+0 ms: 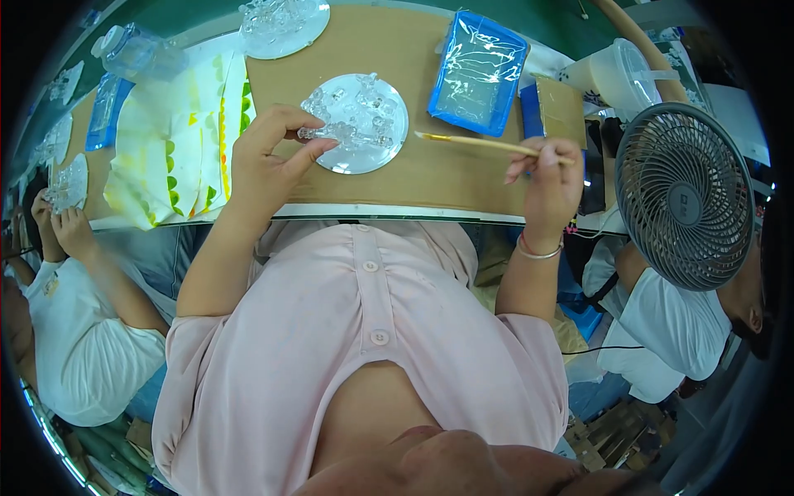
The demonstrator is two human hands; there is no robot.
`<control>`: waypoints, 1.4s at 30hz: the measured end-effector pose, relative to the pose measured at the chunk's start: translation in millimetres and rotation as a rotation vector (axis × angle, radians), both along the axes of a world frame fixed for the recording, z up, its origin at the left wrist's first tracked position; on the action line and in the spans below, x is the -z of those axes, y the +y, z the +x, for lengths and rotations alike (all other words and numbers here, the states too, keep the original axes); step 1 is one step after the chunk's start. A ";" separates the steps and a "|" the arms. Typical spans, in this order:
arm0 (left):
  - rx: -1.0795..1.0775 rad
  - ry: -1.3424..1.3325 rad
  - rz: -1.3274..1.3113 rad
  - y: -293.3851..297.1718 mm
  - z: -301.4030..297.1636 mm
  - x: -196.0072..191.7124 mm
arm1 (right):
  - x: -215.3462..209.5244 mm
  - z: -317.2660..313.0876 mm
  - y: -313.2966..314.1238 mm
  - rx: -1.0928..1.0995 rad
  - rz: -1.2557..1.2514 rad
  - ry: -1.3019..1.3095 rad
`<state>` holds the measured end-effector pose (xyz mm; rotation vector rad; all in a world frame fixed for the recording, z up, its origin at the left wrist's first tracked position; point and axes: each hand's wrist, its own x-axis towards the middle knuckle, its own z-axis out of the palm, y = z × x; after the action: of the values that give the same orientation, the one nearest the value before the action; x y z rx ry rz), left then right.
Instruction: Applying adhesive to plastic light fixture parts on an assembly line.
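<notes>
My left hand (283, 147) pinches a small clear figurine (337, 132) between thumb and fingers, over the left side of a round white plate (351, 163). Several more clear figurines (374, 107) lie on that plate. A thin wooden paintbrush (471, 141) is held in my right hand (546, 175), its bristle tip pointing left toward the plate but apart from it. Right of the plate lies a blue-rimmed tray (478, 78) with a shiny clear surface. The figurine's exact shape is too small to make out.
A second plate (289, 45) of clear pieces stands at the back. Left lies a patterned sheet (157, 149) beside a clear bottle (141, 54). To the right are a lidded plastic cup (608, 78), a cardboard box (561, 112) and a black fan (685, 198). Other people sit on both sides.
</notes>
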<state>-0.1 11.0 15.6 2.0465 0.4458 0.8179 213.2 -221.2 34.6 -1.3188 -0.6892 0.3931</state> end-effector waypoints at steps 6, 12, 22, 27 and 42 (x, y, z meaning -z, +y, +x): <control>0.003 -0.002 -0.005 -4.8 1.4 -2.0 | 17.6 -36.2 5.2 -0.044 -0.220 -0.694; 0.000 0.031 -0.006 -4.8 -1.5 -0.3 | 13.6 -37.2 13.6 -0.082 -0.226 -0.838; -0.022 -0.016 0.011 -5.0 -1.6 2.7 | 7.5 -35.8 21.1 -0.094 -0.161 -0.990; -0.033 -0.035 0.023 -6.9 -1.4 1.4 | 3.2 -54.3 12.6 -0.198 -0.163 -0.851; -0.026 -0.036 0.018 -17.5 -1.3 4.1 | -4.9 -43.9 -13.5 -0.047 -0.044 -0.755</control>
<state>-1.4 -6.5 11.5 2.0429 0.4477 0.8758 169.2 -234.7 39.5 -1.4954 -1.3432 -0.0750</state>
